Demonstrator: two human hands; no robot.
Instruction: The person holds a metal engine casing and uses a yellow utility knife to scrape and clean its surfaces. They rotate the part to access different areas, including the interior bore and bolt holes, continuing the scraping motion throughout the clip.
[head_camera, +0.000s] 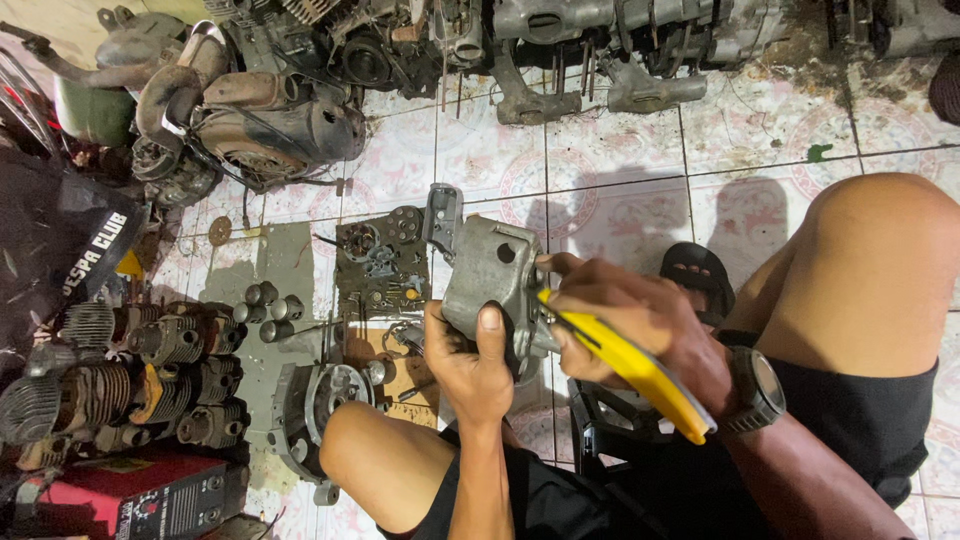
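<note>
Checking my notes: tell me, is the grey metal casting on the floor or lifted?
Lifted: the left hand holds the grey metal casting above the tiles.

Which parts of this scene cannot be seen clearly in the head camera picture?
- Tip of the yellow-handled tool: hidden between the right hand and the grey metal engine part, so its type is unclear.
- Underside of the engine part: covered by the left hand.
- Small pieces on the dark tray: too small to identify.
- Engines along the top: cut off by the picture edge.
</note>
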